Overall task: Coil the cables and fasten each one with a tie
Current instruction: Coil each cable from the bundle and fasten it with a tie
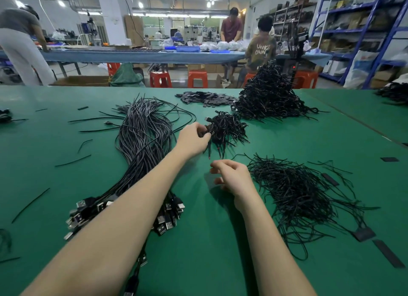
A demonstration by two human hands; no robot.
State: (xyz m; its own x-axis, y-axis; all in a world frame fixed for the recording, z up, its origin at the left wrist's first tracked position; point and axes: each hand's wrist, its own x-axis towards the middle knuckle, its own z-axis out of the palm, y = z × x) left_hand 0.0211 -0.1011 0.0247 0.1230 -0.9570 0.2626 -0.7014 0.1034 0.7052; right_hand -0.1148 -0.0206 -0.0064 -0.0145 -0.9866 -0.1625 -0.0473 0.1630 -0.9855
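Table (220, 262): green mat carries everything; no bins or trays on it, the goods lie in loose heaps.
Uncoiled cables (143, 141): long bundle just left of the left grip, passing under the left forearm, USB plugs (88, 209) fanned at the near end.
Left grip (193, 138): fingers curled, pinching the near edge of the small pile of coiled cables (225, 130).
Right grip (234, 177): nearer than the left one, fingers loosely curled; whether it pinches a tie, I cannot tell.
Loose ties (295, 192): tangled heap just right of the right grip.
Large heap of coiled cables (269, 96): beyond both grips, to the right.
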